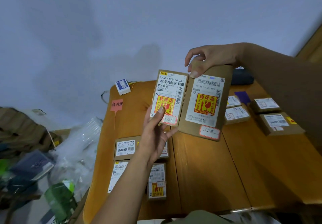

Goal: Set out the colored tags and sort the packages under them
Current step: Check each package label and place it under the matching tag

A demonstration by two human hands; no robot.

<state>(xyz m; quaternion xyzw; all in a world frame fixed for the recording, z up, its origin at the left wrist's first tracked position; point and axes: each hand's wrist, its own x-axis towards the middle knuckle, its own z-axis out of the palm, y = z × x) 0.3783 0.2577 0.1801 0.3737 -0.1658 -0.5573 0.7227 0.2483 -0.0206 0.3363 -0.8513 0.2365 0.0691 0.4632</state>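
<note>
Near left of the table (200, 171): flat packages (125, 148) lie in a column. Above them the left hand (155, 133) pinches the small package (169, 100) by its lower end, thumb on the label. The right hand (209, 58) grips the large package (203, 105) at its top edge. Both stand upright, long axes vertical, edges touching. Pink tag (117, 104) far left, nearer the left hand; purple tag (242, 96) far right, nearer the right hand
</note>
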